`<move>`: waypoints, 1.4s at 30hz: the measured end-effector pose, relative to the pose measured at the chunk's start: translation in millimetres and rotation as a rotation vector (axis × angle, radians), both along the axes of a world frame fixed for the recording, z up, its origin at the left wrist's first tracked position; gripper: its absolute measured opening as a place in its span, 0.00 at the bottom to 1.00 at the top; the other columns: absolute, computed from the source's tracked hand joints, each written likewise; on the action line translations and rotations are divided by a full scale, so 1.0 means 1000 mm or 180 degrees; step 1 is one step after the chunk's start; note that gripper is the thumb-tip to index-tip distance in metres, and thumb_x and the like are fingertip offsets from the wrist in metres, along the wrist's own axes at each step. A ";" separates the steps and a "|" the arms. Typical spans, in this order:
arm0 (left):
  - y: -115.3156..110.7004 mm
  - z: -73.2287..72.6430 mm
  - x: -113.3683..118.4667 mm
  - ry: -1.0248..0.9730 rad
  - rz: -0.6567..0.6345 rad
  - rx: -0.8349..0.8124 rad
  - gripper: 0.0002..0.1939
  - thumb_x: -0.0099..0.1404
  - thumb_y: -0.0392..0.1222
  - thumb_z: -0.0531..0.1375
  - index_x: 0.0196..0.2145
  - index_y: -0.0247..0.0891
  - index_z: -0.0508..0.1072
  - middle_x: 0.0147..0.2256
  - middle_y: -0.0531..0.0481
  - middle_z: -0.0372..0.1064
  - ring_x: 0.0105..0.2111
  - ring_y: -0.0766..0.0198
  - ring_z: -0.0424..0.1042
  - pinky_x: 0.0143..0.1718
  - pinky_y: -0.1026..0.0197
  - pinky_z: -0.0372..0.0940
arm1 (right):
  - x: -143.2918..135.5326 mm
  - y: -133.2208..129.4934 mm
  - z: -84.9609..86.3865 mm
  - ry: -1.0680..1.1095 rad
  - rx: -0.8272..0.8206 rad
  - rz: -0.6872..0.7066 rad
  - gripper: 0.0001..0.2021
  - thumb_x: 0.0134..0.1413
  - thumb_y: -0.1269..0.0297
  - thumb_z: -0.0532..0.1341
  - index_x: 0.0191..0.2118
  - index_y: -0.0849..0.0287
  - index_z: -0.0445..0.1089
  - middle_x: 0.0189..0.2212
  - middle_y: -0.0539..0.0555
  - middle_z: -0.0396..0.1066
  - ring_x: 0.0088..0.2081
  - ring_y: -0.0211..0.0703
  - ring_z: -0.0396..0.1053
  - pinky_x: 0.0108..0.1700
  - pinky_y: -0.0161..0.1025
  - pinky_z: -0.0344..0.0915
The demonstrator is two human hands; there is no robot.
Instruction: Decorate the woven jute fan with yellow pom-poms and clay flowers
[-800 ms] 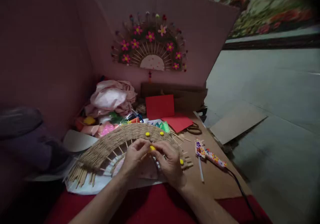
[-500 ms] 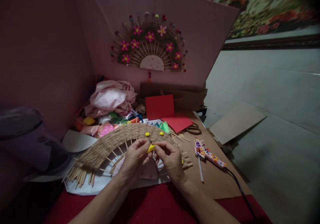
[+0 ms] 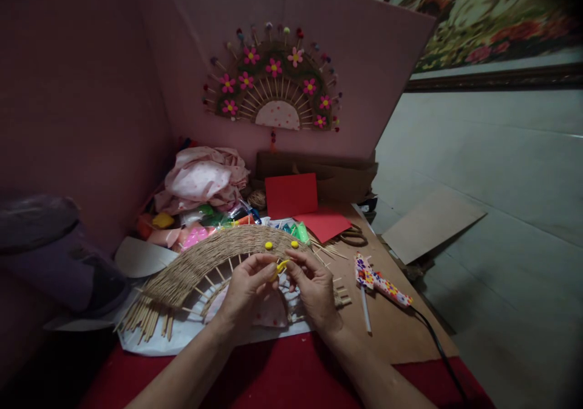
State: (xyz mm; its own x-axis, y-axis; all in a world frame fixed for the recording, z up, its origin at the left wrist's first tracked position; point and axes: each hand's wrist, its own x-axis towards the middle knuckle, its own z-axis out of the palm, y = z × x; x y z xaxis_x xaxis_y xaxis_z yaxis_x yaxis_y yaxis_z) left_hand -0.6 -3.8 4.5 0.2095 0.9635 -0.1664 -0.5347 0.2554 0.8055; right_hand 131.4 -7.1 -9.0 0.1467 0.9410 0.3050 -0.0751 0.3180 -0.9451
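Left hand (image 3: 246, 284) and right hand (image 3: 316, 287) pinch yellow piece (image 3: 282, 267) between them; fingertips now farther apart, piece drawn thinner. Woven fan (image 3: 182, 275) beneath hands.

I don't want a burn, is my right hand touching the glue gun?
Apart: the head view shows brown board between the right hand and the glue gun.

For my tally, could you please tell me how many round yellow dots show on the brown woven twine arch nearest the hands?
2: one round yellow dot just beyond the left hand, another just beyond the right hand; more may be hidden behind them.
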 end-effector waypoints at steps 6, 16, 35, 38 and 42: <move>0.001 0.003 0.000 -0.0109 0.0078 0.0020 0.14 0.46 0.38 0.70 0.30 0.33 0.72 0.26 0.52 0.69 0.23 0.72 0.66 0.25 0.69 0.61 | 0.001 -0.003 0.001 -0.0901 0.0662 -0.0005 0.06 0.52 0.68 0.63 0.37 0.56 0.74 0.32 0.52 0.69 0.32 0.38 0.67 0.32 0.35 0.65; 0.000 0.004 0.001 0.0078 0.0316 0.0095 0.13 0.43 0.36 0.69 0.28 0.33 0.72 0.24 0.53 0.68 0.24 0.71 0.66 0.26 0.69 0.60 | 0.000 -0.009 0.003 -0.1288 0.0747 0.0043 0.03 0.55 0.67 0.60 0.33 0.58 0.71 0.30 0.51 0.68 0.33 0.39 0.66 0.35 0.35 0.62; -0.002 0.005 0.003 0.0751 0.0272 0.0060 0.17 0.43 0.46 0.71 0.26 0.32 0.72 0.13 0.58 0.58 0.13 0.76 0.53 0.15 0.70 0.47 | 0.000 -0.003 0.002 0.0672 -0.0233 0.0521 0.10 0.51 0.60 0.64 0.36 0.60 0.69 0.19 0.46 0.65 0.21 0.32 0.62 0.25 0.31 0.61; -0.001 0.006 0.001 0.0429 0.0515 0.0127 0.16 0.44 0.46 0.70 0.24 0.33 0.70 0.13 0.60 0.56 0.14 0.77 0.51 0.16 0.71 0.45 | 0.002 0.001 0.000 0.0786 -0.0241 0.0282 0.09 0.51 0.61 0.64 0.37 0.60 0.69 0.20 0.46 0.65 0.20 0.31 0.62 0.24 0.31 0.60; 0.002 0.011 -0.002 0.0071 0.0793 0.0238 0.14 0.45 0.42 0.70 0.26 0.33 0.70 0.19 0.57 0.63 0.17 0.76 0.58 0.19 0.72 0.51 | 0.003 0.003 -0.001 0.0976 -0.0392 0.0325 0.10 0.51 0.60 0.63 0.37 0.60 0.69 0.20 0.46 0.66 0.20 0.31 0.61 0.23 0.30 0.60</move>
